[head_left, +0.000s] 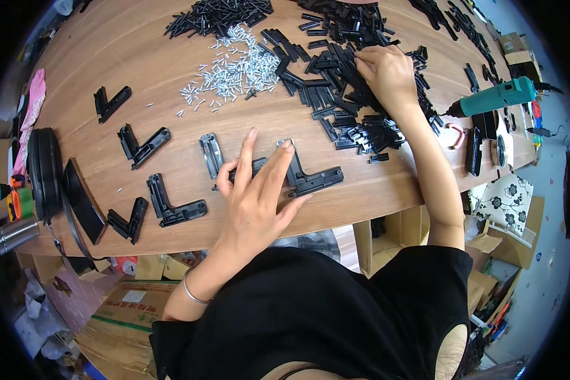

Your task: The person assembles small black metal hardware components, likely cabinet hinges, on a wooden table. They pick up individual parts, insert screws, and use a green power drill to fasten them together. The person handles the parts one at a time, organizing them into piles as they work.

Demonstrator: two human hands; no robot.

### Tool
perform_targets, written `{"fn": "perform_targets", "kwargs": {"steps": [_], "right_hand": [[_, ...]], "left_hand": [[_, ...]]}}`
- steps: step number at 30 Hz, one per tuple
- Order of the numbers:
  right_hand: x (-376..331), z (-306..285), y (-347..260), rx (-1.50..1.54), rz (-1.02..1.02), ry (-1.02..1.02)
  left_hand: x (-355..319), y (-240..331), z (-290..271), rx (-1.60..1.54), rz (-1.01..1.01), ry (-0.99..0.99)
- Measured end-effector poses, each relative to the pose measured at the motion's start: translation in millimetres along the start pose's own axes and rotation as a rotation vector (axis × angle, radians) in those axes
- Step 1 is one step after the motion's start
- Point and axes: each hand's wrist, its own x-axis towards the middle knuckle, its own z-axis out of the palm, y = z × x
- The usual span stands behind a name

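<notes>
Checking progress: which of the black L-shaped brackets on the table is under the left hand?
The bracket nearest the table's front edge, right of the others; left hand fingertips rest on it. The rest lie untouched to its left.

A curved wooden table [139, 38] stands over cardboard boxes [133, 304] on the floor, evenly lit.

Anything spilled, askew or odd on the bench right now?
A few screws lie strayed left of the main screw pile, and one sits among the brackets. Otherwise nothing stands out.
</notes>
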Motion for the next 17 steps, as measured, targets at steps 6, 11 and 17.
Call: {"fn": "perform_targets", "kwargs": {"steps": [6, 11, 17], "right_hand": [[15, -6, -7, 0.187, 0.326, -0.213], [19, -2, 13, 0.325, 0.468, -0.261], [8, -20, -17, 0.206, 0.417, -0.157]], "left_hand": [[-3, -1, 2, -0.004, 0.01, 0.008], [-4, 1, 0, 0.007, 0.049, 0.041], [-18, 4, -15, 0.026, 0.069, 0.077]]}}
